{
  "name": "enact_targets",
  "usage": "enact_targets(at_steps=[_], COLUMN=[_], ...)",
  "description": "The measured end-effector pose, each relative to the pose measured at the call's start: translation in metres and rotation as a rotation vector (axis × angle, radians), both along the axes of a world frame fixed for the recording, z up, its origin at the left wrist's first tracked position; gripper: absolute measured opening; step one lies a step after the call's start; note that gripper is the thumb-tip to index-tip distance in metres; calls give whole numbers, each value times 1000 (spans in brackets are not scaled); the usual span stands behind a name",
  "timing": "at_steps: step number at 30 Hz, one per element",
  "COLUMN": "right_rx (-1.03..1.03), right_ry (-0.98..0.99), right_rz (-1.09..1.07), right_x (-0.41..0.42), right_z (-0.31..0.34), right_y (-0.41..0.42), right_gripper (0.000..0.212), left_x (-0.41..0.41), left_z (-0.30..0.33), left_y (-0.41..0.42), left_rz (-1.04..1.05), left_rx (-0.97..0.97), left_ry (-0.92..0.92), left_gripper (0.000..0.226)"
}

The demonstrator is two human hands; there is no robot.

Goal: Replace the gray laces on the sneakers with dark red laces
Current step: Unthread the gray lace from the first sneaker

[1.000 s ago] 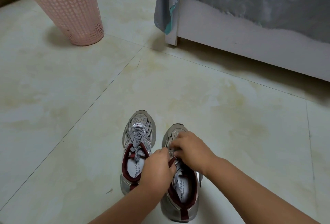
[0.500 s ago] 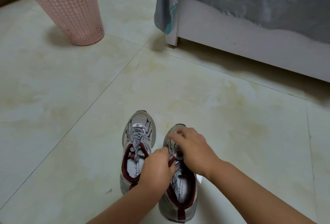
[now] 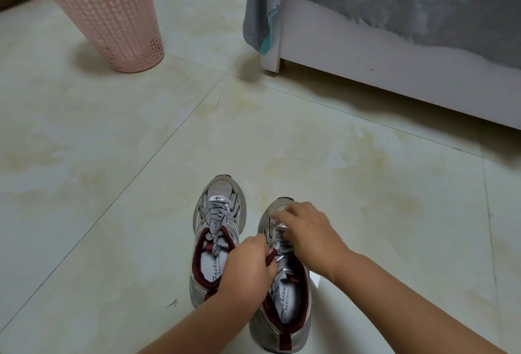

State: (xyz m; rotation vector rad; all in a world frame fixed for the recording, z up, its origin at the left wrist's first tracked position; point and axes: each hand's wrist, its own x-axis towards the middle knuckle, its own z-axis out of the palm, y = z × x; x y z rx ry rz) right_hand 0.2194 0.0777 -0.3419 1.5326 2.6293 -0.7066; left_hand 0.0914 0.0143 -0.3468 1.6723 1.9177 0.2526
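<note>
1. Our left hand pinches the right sneaker's gray lace.
2. Our right hand curls onto its laces nearer the toe.
3. The left sneaker stands beside it on the floor.

Two sneakers are counted on the floor: a left sneaker and a right sneaker. Two hands are seen, the left hand and the right hand. One pink basket and one gray cloth are counted.
</note>
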Motion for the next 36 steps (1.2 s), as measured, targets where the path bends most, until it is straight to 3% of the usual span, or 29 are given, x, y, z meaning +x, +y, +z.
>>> enact_targets(at_steps=[2,4,5,7,10,13,16,20,23,25,28,33,36], right_rx=[22,-8,-40,-118,-237,-318,-400,-439,-461,-474,-472,-512,-572], right_ry=[-43,-46,7,146,493,706,759,361,133,163,147,586,668], right_rz=[130,86,-19,-336,-790,-918,-849,-377,-220,-235,-264,-672,-709], right_x=[-6,-10,-12,-10,-5,-6,-4,-4,-12,-17,-23,-21,-14], right_z=[-1,-1,-2,-2,-1,3,8,18,12,6,-4,-2,0], right_y=[-3,-1,1,7,14,15,15,13,2,-1,1,4,3], right_gripper=[28,14,12,27,31,30,30,16,28,19,39,37,27], left_x=[1,0,0,0,-1,-1,-1,-2,-1,0,-1,-1,-2], left_z=[1,0,0,-1,-2,-3,-5,-8,-9,-9,-11,-10,-10], left_y=[0,0,-1,-2,-3,-1,-1,-1,0,-1,-1,-1,-2], left_rz=[-4,2,6,10,6,2,7,20,11,17,46,58,64], left_rx=[-8,-14,-17,-22,-17,-9,-4,2,25,21,-10,-14,-22], left_ry=[8,7,8,4,-4,-12,-36,-65,-57,-60,-57,-61,-93], left_gripper=[11,13,16,19,18,18,19,19,18,17,16,18,21])
